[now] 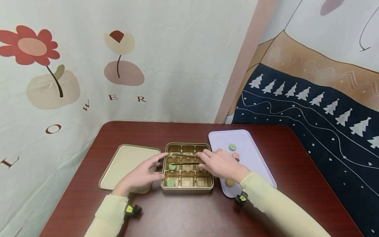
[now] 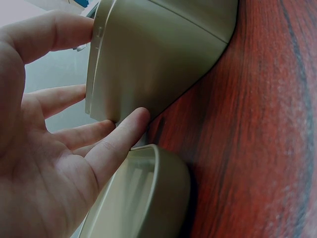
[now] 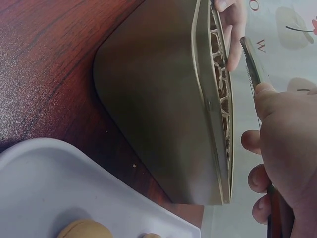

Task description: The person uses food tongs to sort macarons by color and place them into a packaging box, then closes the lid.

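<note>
A gold tin (image 1: 187, 191) with a divided insert stands mid-table. Green macarons lie in two of its left-column compartments, a front macaron (image 1: 170, 182) and a middle macaron (image 1: 172, 167). My right hand (image 1: 222, 164) holds metal tongs (image 1: 185, 163) over the tin, their two arms spread and pointing left. One arm's tip overlaps the middle green macaron in the head view. In the right wrist view a serrated tong tip (image 3: 251, 57) shows above the rim. My left hand (image 1: 142, 172) rests its fingertips (image 2: 136, 119) against the tin's left side, fingers spread.
Right of the tin, a pale lavender tray (image 1: 257, 158) bears several macarons, among them a green macaron (image 1: 232, 147), a pink macaron (image 1: 235, 155) and a tan macaron (image 1: 229, 182). The tin's lid (image 1: 133, 158) lies at the left, partly under my left hand. Printed cloth hangs behind the table.
</note>
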Tool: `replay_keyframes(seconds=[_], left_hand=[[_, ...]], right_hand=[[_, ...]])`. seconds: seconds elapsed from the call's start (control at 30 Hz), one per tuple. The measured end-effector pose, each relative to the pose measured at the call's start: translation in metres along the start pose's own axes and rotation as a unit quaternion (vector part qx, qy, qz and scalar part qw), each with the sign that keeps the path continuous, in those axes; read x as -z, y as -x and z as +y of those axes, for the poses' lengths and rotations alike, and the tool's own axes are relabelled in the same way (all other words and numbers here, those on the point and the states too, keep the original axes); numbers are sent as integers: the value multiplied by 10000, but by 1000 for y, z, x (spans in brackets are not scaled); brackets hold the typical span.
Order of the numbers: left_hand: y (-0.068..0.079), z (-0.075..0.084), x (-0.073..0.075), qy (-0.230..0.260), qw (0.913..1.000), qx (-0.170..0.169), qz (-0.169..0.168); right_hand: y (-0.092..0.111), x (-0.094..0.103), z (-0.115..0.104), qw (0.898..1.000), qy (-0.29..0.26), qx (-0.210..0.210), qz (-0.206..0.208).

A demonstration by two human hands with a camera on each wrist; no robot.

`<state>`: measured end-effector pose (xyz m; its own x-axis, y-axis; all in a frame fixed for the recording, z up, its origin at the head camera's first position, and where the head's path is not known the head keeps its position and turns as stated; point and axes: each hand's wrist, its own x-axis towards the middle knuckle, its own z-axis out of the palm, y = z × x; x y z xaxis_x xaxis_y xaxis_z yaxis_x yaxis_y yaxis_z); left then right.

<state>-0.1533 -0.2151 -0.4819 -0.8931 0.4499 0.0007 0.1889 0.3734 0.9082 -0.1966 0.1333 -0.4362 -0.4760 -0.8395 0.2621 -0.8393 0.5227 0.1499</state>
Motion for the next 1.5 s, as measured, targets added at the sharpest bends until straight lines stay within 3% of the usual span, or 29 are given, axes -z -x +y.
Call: replay_keyframes(seconds=[0.23,0.47,0.7,0.97,1.5], left_hand=[[1,-2,-1,17,10000,-15,-24],[0,-5,-3,64,10000,-48,-35],[-1,-5,-3,36,10000,-49,-28],[0,-3,-1,39,10000,-60,4],[-1,-3,0,22,10000,-88,-4]], right_hand=[[7,1,4,9976,-223,-532,-374],[19,1,20,9986,-147,-511,40],[41,7,35,9947,-300,-981,-26],[68,10,48,9809,-528,-1789,-545],[121,9,74,9519,-618,-2879,-842]])
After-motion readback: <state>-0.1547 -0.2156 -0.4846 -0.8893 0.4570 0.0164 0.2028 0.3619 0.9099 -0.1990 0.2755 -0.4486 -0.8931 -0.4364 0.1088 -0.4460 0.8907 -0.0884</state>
